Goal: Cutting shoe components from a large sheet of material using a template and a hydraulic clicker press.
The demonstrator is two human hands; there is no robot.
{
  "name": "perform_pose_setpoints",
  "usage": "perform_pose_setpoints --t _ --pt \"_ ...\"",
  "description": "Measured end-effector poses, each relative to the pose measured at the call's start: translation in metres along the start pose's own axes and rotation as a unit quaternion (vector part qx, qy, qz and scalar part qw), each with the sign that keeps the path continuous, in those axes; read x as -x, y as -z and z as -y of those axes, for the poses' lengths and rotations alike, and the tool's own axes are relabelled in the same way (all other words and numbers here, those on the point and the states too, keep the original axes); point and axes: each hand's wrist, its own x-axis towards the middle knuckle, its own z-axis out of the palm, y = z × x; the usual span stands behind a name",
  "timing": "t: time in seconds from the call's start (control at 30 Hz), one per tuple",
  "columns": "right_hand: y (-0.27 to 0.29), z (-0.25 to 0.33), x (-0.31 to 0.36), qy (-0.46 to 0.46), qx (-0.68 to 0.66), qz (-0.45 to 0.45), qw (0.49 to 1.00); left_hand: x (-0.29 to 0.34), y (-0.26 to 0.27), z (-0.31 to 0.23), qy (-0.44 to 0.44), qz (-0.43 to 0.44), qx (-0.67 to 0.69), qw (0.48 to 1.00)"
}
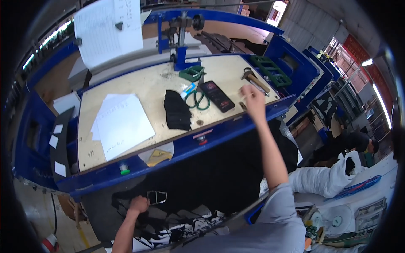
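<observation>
My left hand (pixel 139 204) is closed on the end of a metal cutting die (pixel 157 197), a rounded steel outline with a crossbar. The die lies over black fabric (pixel 211 168) spread below the machine's front edge. Above the right end of the pale tabletop (pixel 158 152) is my right hand (pixel 254 101), its fingers curled together; whether something is between them is hidden. Close beside that hand lies a hammer (pixel 255 81). Left of it are a phone (pixel 218 96), green-handled scissors (pixel 198 100) and a stack of black cut pieces (pixel 177 110).
White paper sheets (pixel 126 122) cover the tabletop's left. A blue rail (pixel 177 145) with a green knob (pixel 124 168) and a red knob (pixel 201 140) runs along its front. Behind stands a post with a clamp (pixel 181 42). Cut black pieces (pixel 181 221) lie nearest me; a white sack (pixel 322 180) is right.
</observation>
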Motion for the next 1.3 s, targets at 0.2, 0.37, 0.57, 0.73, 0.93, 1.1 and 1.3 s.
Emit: perform_pose_setpoints --t 0.2,0.37,0.57,0.73,0.93,1.1,1.3 --pt "0.062 -0.190 -0.123 -0.097 0.427 -0.010 0.899 -0.008 -0.014 0.004 0.012 0.021 -0.034 0.999" --pt "0.061 -0.173 -0.155 -0.082 0.421 0.184 0.884 0.005 -0.006 -0.007 0.082 -0.020 0.018 0.996" --pt "0.039 -0.122 -0.166 -0.030 0.596 0.229 0.769 0.006 -0.018 -0.016 0.134 -0.055 -0.003 0.989" --pt "0.034 -0.107 -0.155 -0.084 0.561 0.126 0.814 0.017 -0.016 -0.024 0.147 -0.030 0.014 0.989" --pt "0.029 -0.084 -0.074 -0.047 0.059 -0.012 0.997 0.001 -0.025 -0.010 0.078 -0.026 0.018 0.996" --pt "0.004 0.042 0.144 -0.045 -0.412 0.142 0.899 -0.004 0.019 -0.015 0.022 -0.054 -0.001 0.998" --pt "-0.061 0.058 0.381 0.090 -0.216 0.371 0.899 -0.011 0.014 -0.018 0.023 -0.016 0.015 0.999"
